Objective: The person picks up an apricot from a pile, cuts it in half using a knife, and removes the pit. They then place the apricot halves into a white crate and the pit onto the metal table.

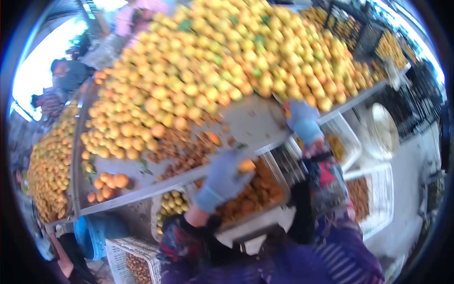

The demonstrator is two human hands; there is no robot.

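And out over the table edge, gloved left hand (222,177) in play: narrow grip, fingers closed on an orange piece (246,165), showing at the fingertips. Under and just right of that grip, a tray (279,171) with a pile of orange pieces (265,190) inside. Nice spot for a drop! Keep the hold light, just enough against a slip; soft flesh, most likely, and quick to bruise. Best to lower close to the pile before loosening, no tossing.

Across to the right hand (303,116), farther out and hard by the heap of yellow fruit (189,61). Reddish-orange patch (287,110) at the fingertips, all blur: cannot tell whether gripping or merely touching, nor how wide. Between both hands, metal tabletop (248,118), handy for working on; keep the brown scraps (177,151), just beyond the left grip, away from the good pieces. And watch the crate of small greenish fruit (174,203), left of the left wrist: wrong target, so steer right, over the tray.
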